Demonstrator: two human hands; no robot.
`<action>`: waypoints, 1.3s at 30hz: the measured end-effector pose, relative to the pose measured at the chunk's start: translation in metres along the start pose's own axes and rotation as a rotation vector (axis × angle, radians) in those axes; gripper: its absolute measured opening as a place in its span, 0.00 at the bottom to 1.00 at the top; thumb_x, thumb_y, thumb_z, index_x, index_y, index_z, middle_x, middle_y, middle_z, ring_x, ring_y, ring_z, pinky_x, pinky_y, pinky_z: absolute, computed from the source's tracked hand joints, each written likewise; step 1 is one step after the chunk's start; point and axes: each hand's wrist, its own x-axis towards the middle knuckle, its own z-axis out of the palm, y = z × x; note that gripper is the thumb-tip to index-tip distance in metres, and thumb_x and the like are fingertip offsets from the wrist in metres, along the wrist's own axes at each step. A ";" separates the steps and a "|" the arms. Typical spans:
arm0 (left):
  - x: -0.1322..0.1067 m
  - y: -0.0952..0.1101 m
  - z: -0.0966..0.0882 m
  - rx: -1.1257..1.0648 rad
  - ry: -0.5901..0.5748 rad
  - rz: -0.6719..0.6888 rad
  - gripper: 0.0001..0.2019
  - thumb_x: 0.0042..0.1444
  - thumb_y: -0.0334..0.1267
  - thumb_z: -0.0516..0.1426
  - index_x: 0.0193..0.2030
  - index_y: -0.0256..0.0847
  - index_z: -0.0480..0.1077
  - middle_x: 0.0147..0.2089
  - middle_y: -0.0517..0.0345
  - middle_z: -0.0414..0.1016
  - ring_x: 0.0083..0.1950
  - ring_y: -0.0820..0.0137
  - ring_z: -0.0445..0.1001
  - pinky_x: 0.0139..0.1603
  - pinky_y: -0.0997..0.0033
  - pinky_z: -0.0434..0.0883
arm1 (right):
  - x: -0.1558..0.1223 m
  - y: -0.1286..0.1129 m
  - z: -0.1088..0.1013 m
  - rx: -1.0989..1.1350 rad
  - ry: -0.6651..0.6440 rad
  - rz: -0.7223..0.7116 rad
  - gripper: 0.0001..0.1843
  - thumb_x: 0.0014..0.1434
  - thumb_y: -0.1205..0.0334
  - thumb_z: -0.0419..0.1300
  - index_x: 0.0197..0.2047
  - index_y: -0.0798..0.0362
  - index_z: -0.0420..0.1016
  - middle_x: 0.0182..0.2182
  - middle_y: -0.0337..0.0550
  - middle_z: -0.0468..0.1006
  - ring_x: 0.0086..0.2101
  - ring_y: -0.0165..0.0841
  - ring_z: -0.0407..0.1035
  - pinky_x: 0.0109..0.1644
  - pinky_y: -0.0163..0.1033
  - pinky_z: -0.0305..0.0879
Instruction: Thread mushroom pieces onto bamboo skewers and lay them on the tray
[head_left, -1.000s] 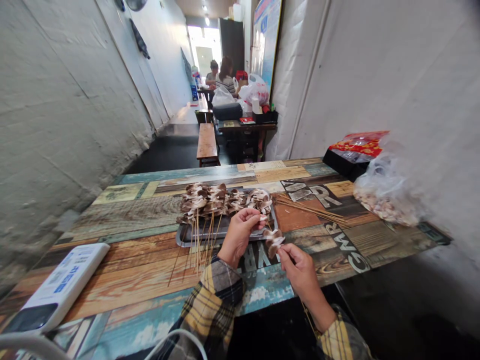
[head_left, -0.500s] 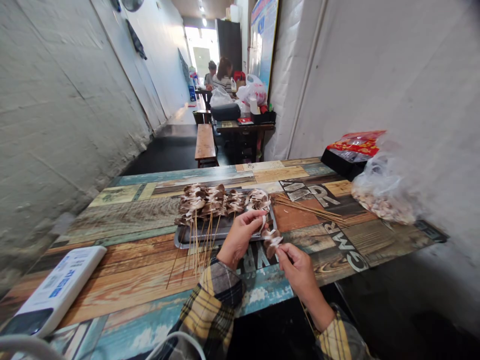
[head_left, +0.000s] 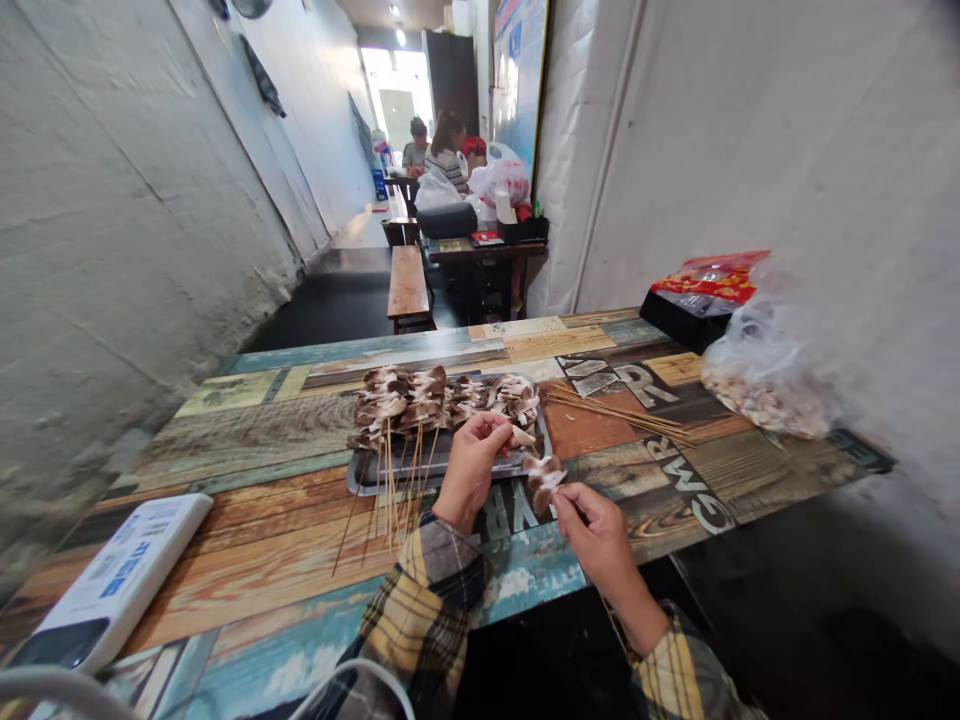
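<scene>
The right hand (head_left: 596, 530) pinches a half-loaded skewer (head_left: 545, 477) while the left hand (head_left: 471, 468) grips what looks like a mushroom piece (head_left: 523, 437) beside the tray (head_left: 360, 473).

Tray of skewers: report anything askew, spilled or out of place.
Nothing spilled or damaged. The loaded skewers on the tray fan unevenly, their sticks overhanging its near rim onto the table. Bare sticks lie loose right of it. Right hand holds a skewer, left hand a mushroom piece.

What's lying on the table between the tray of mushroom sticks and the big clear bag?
Bare bamboo sticks, a loose bunch, lie flat on the table between the tray and the bag, in the head view.
</scene>
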 end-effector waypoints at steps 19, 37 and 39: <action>-0.008 -0.006 0.009 -0.017 -0.094 -0.029 0.07 0.44 0.34 0.64 0.27 0.36 0.71 0.26 0.59 0.75 0.28 0.75 0.72 0.33 0.75 0.67 | 0.003 0.002 0.003 -0.043 0.039 0.018 0.14 0.62 0.56 0.54 0.31 0.55 0.74 0.18 0.33 0.64 0.21 0.27 0.59 0.26 0.32 0.56; -0.009 -0.005 0.010 -0.047 -0.023 -0.026 0.08 0.43 0.36 0.65 0.26 0.36 0.71 0.24 0.59 0.74 0.27 0.74 0.72 0.34 0.73 0.68 | 0.004 0.004 0.003 -0.050 0.021 0.019 0.15 0.62 0.56 0.53 0.32 0.55 0.75 0.18 0.34 0.66 0.21 0.27 0.60 0.26 0.31 0.56; -0.010 -0.005 0.011 -0.046 -0.022 -0.029 0.08 0.42 0.36 0.65 0.26 0.36 0.71 0.24 0.59 0.74 0.27 0.74 0.72 0.34 0.73 0.68 | 0.004 0.004 0.004 -0.057 0.032 0.021 0.15 0.62 0.56 0.53 0.31 0.55 0.75 0.18 0.34 0.66 0.21 0.27 0.60 0.26 0.31 0.56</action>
